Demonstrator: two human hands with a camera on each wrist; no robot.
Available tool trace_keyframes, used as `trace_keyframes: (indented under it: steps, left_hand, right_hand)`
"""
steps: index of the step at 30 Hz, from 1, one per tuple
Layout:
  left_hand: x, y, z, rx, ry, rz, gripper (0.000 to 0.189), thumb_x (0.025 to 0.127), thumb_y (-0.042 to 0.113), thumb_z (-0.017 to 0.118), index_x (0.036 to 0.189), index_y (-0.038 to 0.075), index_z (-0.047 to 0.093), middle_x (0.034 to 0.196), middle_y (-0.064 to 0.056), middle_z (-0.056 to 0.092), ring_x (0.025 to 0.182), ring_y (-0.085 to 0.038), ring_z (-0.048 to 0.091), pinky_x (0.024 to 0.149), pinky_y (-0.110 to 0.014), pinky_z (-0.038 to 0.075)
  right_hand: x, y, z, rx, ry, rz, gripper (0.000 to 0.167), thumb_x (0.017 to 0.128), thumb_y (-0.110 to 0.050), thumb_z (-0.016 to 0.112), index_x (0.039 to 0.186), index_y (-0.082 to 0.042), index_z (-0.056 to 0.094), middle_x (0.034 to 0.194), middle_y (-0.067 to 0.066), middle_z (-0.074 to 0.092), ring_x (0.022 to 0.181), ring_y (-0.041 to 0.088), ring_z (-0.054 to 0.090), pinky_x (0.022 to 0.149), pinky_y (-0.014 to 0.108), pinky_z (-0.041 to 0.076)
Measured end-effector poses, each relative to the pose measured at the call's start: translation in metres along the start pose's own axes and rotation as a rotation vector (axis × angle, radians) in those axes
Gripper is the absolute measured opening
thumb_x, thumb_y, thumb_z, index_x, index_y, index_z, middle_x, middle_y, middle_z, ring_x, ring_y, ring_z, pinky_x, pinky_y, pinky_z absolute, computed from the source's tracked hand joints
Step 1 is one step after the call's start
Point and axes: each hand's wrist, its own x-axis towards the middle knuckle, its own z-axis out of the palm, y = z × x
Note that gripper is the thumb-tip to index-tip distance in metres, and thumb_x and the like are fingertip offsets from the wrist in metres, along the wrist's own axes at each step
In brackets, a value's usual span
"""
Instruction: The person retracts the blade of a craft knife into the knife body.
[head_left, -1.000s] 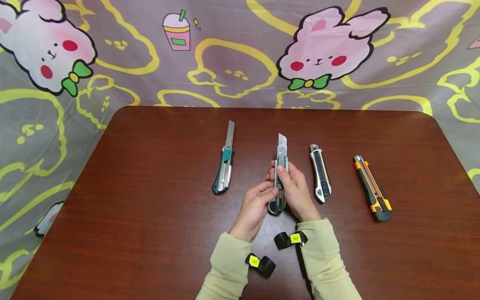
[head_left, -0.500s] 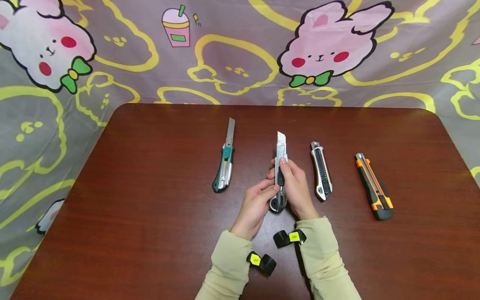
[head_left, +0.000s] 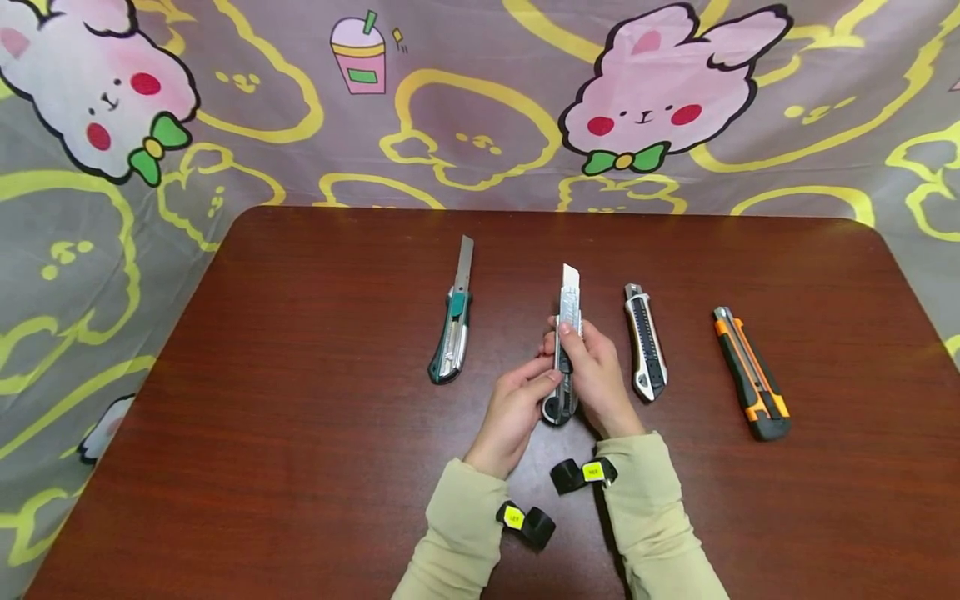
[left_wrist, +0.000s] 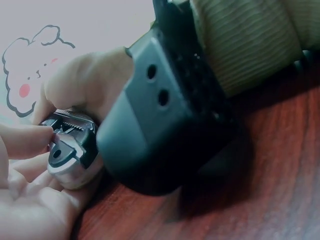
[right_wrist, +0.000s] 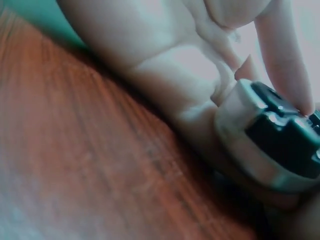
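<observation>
In the head view, both hands hold a silver utility knife (head_left: 569, 304) over the middle of the table, its short blade end facing away. The left hand (head_left: 513, 408) pinches the handle's lower part between thumb and fingers. Around the handle's right side, the right hand (head_left: 597, 373) grips it, thumb on its upper face. The left wrist view shows the knife's rounded butt (left_wrist: 75, 170) between the hands. Close up in the right wrist view, the same butt (right_wrist: 235, 130) lies against the right palm. Parts of the handle are hidden by fingers.
Left of the hands lies a green-and-silver utility knife (head_left: 454, 333), its long blade out. To the right are a white-and-black utility knife (head_left: 646, 346) and an orange-and-black one (head_left: 752, 379). A patterned cloth (head_left: 480, 108) hangs behind the brown table (head_left: 300, 375).
The right thumb has shifted slightly along the held utility knife. Both hands keep their grip in almost the same place; the head view has moved a little.
</observation>
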Motion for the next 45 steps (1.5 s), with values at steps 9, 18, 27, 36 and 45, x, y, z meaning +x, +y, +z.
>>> trace_keyframes:
  steps: [9,18,27,36,45]
  left_hand:
    - [-0.0008,0.0031,0.0002,-0.05,-0.005,-0.028,0.041,0.095,0.003,0.05,0.134,-0.009,0.05,0.137,-0.024,0.053,0.118,-0.017,0.055,0.105,-0.031,0.048]
    - [-0.0012,0.0044,-0.0027,-0.088,-0.002,-0.043,0.042,0.096,0.003,0.048,0.135,-0.011,0.047,0.141,-0.023,0.05,0.124,-0.019,0.051,0.109,-0.033,0.045]
    - [-0.0011,0.0036,-0.0042,-0.12,-0.012,-0.052,0.042,0.096,0.004,0.047,0.135,-0.011,0.047,0.143,-0.021,0.048,0.125,-0.016,0.05,0.113,-0.035,0.04]
    - [0.0001,0.0006,-0.0017,-0.124,-0.008,-0.013,0.043,0.097,0.005,0.048,0.137,-0.011,0.045,0.145,-0.022,0.046,0.129,-0.02,0.047,0.114,-0.035,0.04]
    - [-0.0009,-0.0004,0.0007,-0.115,0.007,0.0,0.043,0.099,0.011,0.051,0.14,-0.001,0.047,0.146,-0.015,0.047,0.134,-0.022,0.044,0.112,-0.034,0.041]
  right_hand:
    - [-0.0018,-0.0015,-0.0029,0.059,-0.085,-0.043,0.035,0.1,-0.005,0.043,0.128,0.015,0.045,0.083,-0.004,0.065,0.085,0.01,0.064,0.083,0.02,0.056]
    - [-0.0015,-0.0005,-0.0041,0.061,-0.154,-0.076,0.038,0.098,0.0,0.044,0.134,0.014,0.04,0.091,-0.005,0.068,0.087,0.012,0.065,0.081,0.021,0.057]
    - [-0.0024,-0.0015,-0.0066,0.085,-0.211,-0.109,0.044,0.095,0.005,0.046,0.136,0.016,0.035,0.1,-0.005,0.068,0.088,0.013,0.066,0.083,0.021,0.057]
    - [-0.0022,-0.0016,-0.0062,0.071,-0.181,-0.071,0.043,0.097,-0.002,0.048,0.136,0.013,0.039,0.097,-0.007,0.072,0.09,0.012,0.069,0.082,0.021,0.057]
    - [-0.0003,-0.0019,-0.0053,0.093,-0.133,0.104,0.052,0.103,-0.032,0.044,0.132,0.011,0.047,0.085,-0.004,0.075,0.086,0.013,0.072,0.077,0.023,0.059]
